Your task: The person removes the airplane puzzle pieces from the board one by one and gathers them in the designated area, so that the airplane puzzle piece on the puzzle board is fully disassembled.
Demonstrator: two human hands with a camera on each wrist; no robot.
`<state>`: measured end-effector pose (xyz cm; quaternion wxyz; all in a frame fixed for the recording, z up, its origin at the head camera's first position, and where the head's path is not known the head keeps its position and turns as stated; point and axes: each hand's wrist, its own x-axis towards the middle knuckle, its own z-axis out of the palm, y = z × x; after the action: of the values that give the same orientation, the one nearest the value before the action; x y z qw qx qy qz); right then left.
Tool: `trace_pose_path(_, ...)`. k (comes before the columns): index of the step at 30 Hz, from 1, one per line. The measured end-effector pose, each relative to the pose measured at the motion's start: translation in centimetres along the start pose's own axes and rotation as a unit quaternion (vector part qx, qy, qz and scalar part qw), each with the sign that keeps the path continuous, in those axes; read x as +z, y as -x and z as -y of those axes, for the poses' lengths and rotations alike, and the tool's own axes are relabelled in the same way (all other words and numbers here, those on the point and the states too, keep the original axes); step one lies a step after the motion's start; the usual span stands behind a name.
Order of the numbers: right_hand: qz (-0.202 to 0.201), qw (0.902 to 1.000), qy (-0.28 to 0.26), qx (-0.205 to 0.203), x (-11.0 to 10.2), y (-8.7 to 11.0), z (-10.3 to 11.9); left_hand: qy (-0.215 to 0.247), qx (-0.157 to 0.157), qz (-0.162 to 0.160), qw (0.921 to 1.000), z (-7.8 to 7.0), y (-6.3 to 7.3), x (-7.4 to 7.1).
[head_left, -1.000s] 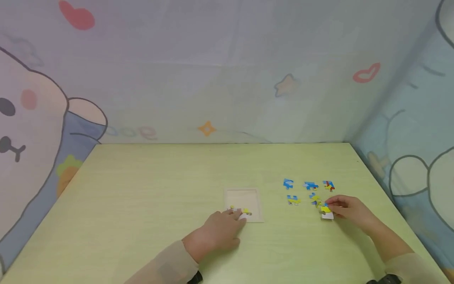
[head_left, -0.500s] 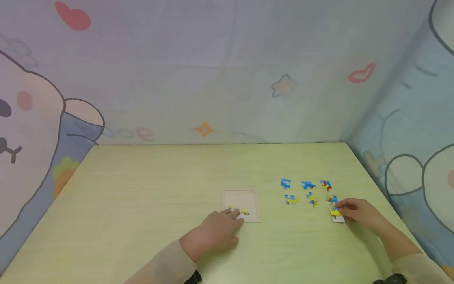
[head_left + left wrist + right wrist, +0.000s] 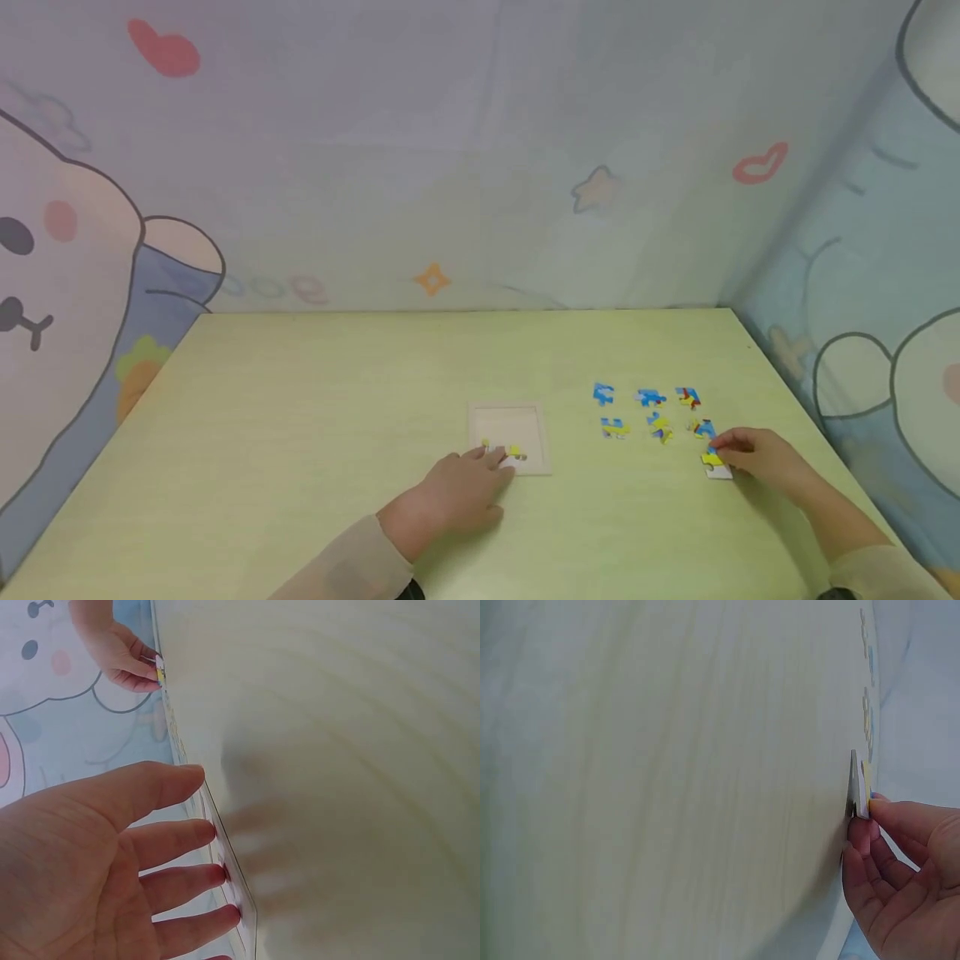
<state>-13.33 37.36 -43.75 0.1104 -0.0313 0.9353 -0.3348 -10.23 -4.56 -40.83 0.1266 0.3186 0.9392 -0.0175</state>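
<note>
My left hand point(image 3: 461, 490) reaches over the front of a square puzzle tray point(image 3: 510, 422), fingertips resting on the jigsaw pieces point(image 3: 516, 452) along its near side. In the left wrist view its fingers point(image 3: 176, 889) are nearly straight, the tips at the tray's edge. My right hand point(image 3: 767, 457) pinches a jigsaw piece point(image 3: 717, 470), yellow and blue above a white lower part, between thumb and fingers. In the right wrist view this piece point(image 3: 860, 791) is tilted up, close to the tabletop. Just beyond the fingertips lies another piece point(image 3: 703, 428). The left hand partly hides the pieces in the tray.
Several loose jigsaw pieces lie in two rows right of the tray, among them a blue one point(image 3: 603, 394) and a yellow and blue one point(image 3: 614, 428). A pale wooden table point(image 3: 300, 400) meets a printed cloth backdrop point(image 3: 337, 208) behind and at the sides.
My right hand has moved a little to the right with the pinched piece, and a piece just beyond its fingertips has come into sight. My left hand stays on the tray.
</note>
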Motion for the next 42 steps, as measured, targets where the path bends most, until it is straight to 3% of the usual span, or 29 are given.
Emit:
trace_pose_path(6,-0.007,0.9997,0.023,-0.002,0.2,0.0,-0.2,0.000,0.004,0.001,1.0000,0.1,0.2,0.1)
trace_pose_path(12,-0.023,0.9959,0.077,-0.042,0.1,0.1,0.3,0.002,0.007,-0.006,1.0000,0.8,0.6,0.1)
trace_pose_path(19,-0.073,0.9894,0.119,-0.040,0.1,0.5,1.4,-0.001,0.017,-0.013,0.9998,1.8,1.3,0.1)
trace_pose_path(22,-0.078,0.9918,0.090,-0.048,0.5,0.4,2.3,-0.004,0.021,-0.017,0.9996,2.1,1.4,0.1)
trace_pose_path(30,-0.041,0.9967,-0.020,-0.067,2.7,-0.7,5.0,-0.002,0.025,-0.023,0.9994,2.1,1.6,0.0)
trace_pose_path(36,0.009,0.9916,-0.114,-0.060,4.7,-1.8,6.6,-0.004,0.030,-0.023,0.9993,2.2,1.6,0.4)
trace_pose_path(42,0.041,0.9846,-0.159,-0.060,6.4,-2.8,8.4,-0.011,0.027,-0.025,0.9993,2.2,1.4,0.4)
